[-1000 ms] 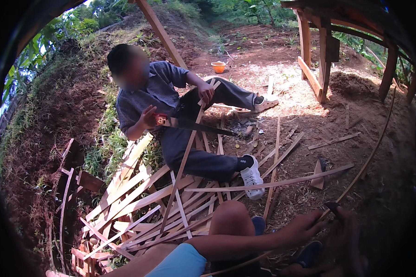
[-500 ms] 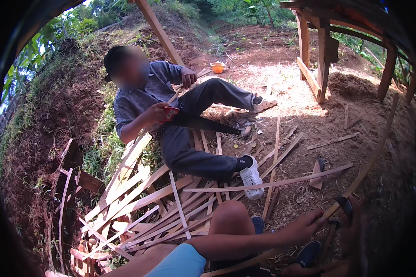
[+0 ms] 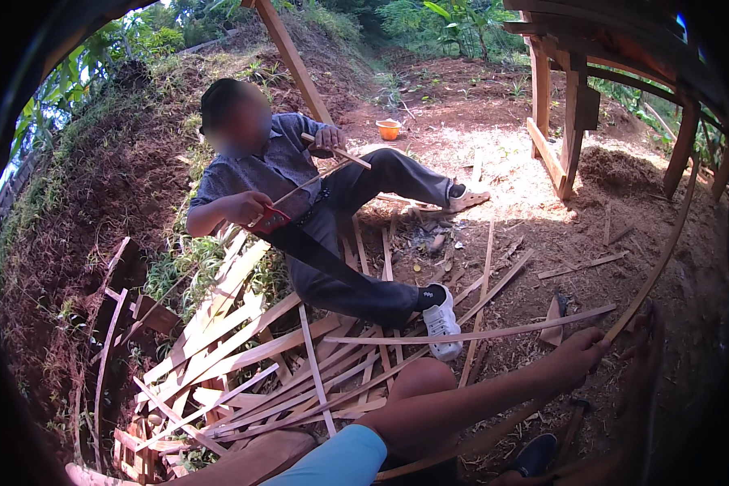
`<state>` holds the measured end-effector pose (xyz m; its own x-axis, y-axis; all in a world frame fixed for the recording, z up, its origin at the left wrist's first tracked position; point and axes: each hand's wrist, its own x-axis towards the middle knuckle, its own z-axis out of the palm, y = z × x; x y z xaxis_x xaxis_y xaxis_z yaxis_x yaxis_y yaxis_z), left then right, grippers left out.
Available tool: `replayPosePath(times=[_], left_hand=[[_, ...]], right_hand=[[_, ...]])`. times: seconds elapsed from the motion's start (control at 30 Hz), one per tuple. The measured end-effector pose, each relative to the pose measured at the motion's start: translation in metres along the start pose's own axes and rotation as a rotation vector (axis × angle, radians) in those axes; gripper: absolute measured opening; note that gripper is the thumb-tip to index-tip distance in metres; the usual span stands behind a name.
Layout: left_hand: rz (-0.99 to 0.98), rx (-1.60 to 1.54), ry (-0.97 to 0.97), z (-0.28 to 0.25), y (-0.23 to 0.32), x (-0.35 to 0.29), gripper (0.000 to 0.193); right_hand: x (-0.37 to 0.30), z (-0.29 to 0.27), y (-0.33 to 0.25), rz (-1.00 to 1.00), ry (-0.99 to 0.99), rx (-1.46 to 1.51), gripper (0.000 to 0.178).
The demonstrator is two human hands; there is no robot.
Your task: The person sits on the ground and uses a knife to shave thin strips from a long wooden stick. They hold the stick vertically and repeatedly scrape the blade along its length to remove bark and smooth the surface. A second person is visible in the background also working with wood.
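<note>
My left arm, in a light blue sleeve, reaches across from the lower middle. My left hand (image 3: 579,354) is closed around a long, thin wooden strip (image 3: 664,263), which bends from the upper right down past my knee. Close beside the strip, my right hand (image 3: 638,364) is in dark shade at the right rim; its fingers are too dim to read. Across from me a seated person holds a handsaw (image 3: 324,257) with a red handle in one hand and a short wooden stick (image 3: 344,154) in the other. A tool resembling a hammer (image 3: 575,417) lies below my hands.
A heap of wooden slats (image 3: 243,348) covers the ground at left and middle. One slat (image 3: 494,330) crosses in front of the person's white shoe. A timber frame (image 3: 571,121) stands at the upper right, and an orange bowl (image 3: 389,130) sits farther back.
My left hand has moved up and right along the strip. The dark curved object by my right hand no longer shows. The other person has raised the stick and drawn the saw back.
</note>
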<state>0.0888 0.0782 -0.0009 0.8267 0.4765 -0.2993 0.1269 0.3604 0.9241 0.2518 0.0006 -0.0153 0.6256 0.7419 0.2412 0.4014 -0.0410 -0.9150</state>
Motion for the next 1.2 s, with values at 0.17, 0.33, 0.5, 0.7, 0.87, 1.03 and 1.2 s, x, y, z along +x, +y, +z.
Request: replayPosePath(times=[0.17, 0.33, 0.5, 0.7, 0.87, 1.03, 1.2], left_hand=[[-0.058, 0.154, 0.121, -0.008, 0.001, 0.045, 0.025], [0.049, 0.618, 0.085, -0.006, -0.082, 0.11, 0.024], [0.121, 0.378, 0.293, 0.006, -0.112, 0.05, 0.027], [-0.429, 0.076, 0.309, -0.02, -0.139, 0.05, 0.031], [-0.429, -0.182, 0.356, -0.028, -0.093, 0.011, 0.022], [-0.313, -0.162, 0.329, 0.0, -0.04, -0.011, 0.02], [-0.183, -0.183, 0.272, -0.005, -0.028, -0.034, 0.026]], right_hand=[[0.033, -0.01, 0.052, -0.067, -0.07, 0.116, 0.049], [0.033, -0.032, 0.035, -0.029, -0.15, 0.185, 0.049], [0.033, -0.025, 0.05, 0.019, -0.282, 0.239, 0.046], [0.027, -0.002, 0.034, 0.159, -0.347, 0.043, 0.044], [0.022, 0.0, 0.018, 0.024, -0.488, -0.077, 0.04], [0.012, -0.009, 0.027, -0.155, -0.441, -0.285, 0.038], [-0.004, 0.001, 0.022, -0.287, -0.458, -0.337, 0.035]])
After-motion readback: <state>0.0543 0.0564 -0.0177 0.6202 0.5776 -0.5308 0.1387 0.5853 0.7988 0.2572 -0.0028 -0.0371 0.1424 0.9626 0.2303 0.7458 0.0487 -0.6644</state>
